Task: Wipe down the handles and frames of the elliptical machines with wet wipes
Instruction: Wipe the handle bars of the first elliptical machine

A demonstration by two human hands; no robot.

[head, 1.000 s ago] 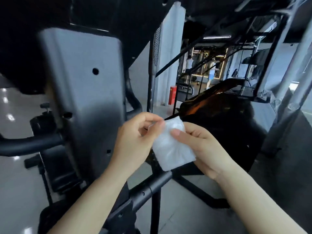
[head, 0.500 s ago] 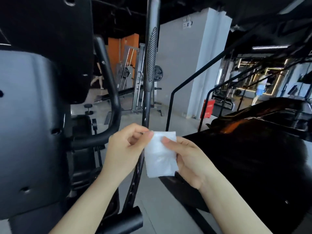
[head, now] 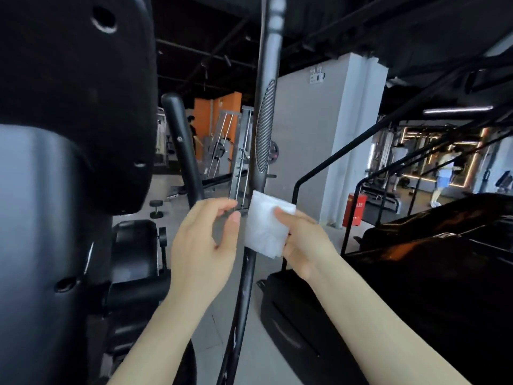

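Soft white cloth wipe (head: 265, 225), glossy ribbed metal handle bar (head: 263, 126), matt grey plastic shroud (head: 36, 218)

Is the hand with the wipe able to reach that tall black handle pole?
Probably yes. The right hand pinches the wet wipe right in front of the handle pole, and nothing shows between them. The left hand is beside it, not blocking.

The upright handle bar (head: 262, 151) stands at centre. The wipe (head: 266, 225) lies against its front, the right hand (head: 304, 240) just right of the bar, the left hand (head: 204, 243) just left. The machine's housing (head: 55, 162) stands further left of the bar, a pillar (head: 327, 129) behind it.
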